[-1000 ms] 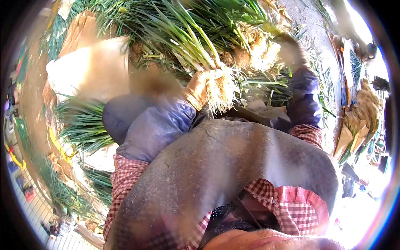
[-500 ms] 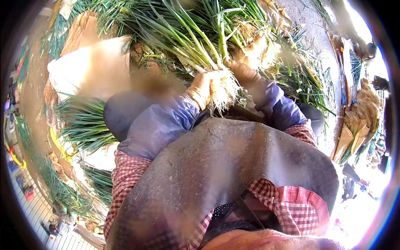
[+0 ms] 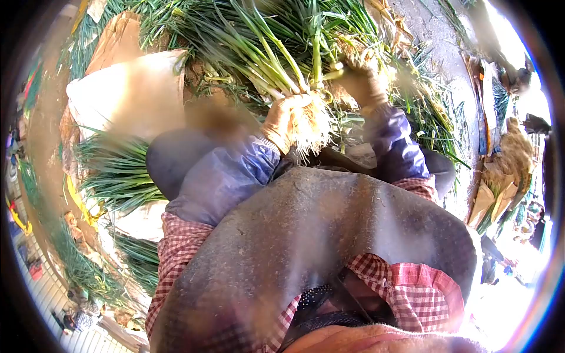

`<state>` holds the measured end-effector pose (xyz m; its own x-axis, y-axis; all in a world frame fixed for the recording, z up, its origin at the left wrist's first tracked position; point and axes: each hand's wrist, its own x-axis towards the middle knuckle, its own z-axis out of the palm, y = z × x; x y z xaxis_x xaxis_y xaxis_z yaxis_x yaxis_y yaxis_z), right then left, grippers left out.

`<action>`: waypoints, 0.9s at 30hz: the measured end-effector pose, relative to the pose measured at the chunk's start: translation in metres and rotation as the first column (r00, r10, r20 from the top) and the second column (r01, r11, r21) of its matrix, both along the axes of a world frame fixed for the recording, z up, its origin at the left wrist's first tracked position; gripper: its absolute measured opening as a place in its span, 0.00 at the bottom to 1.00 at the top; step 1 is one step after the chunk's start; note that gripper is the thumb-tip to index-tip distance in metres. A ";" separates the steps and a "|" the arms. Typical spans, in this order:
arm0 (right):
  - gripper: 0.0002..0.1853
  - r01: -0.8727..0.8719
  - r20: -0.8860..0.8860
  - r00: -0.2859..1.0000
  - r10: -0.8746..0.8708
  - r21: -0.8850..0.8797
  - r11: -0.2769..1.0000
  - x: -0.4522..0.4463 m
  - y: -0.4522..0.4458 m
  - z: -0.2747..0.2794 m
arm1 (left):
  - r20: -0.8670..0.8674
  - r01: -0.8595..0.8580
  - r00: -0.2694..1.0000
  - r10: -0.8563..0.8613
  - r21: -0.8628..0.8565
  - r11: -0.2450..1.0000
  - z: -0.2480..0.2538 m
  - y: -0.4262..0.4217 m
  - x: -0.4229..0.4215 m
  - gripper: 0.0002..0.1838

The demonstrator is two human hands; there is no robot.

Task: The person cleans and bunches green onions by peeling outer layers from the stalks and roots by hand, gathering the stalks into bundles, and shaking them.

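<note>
My left hand [image 3: 281, 120], in a tan glove, is closed around the white lower stalks of a bunch of green onions [image 3: 281, 67]. The pale roots [image 3: 312, 126] hang beside its fingers, and the green leaves point up and to the left. To the right of the bunch, my right hand [image 3: 364, 85], also gloved, reaches to the root end of other green onions [image 3: 356, 50] in the pile. Blur and shade cover its fingers, so its grip cannot be made out.
A dark apron [image 3: 318, 223] covers my lap. At the left are a white sack [image 3: 120, 94] and another bundle of green leaves [image 3: 120, 173]. Loose leaves [image 3: 426, 112] lie at the right, and brown wrappings [image 3: 500, 176] stand farther right.
My right hand came in from the far right to the held bunch, then moved slightly away up and right. My left hand has kept its hold on the bunch.
</note>
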<state>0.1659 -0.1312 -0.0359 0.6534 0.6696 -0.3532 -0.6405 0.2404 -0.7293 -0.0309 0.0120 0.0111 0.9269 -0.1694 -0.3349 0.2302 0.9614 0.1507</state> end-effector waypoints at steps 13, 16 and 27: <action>0.11 -0.057 0.310 0.905 0.290 -0.589 0.806 0.015 0.036 0.019 | -0.074 -0.010 0.996 0.047 0.432 0.902 -0.021 -0.012 0.008 0.10; 0.09 -0.015 0.086 0.993 0.077 -0.564 0.825 -0.006 0.073 0.041 | -0.035 -0.094 0.991 0.126 0.481 0.872 -0.031 -0.015 0.012 0.09; 0.19 0.137 0.673 0.730 0.116 -0.311 0.940 0.000 0.017 -0.018 | -0.044 -0.047 0.998 0.049 0.058 0.997 -0.002 0.000 0.002 0.10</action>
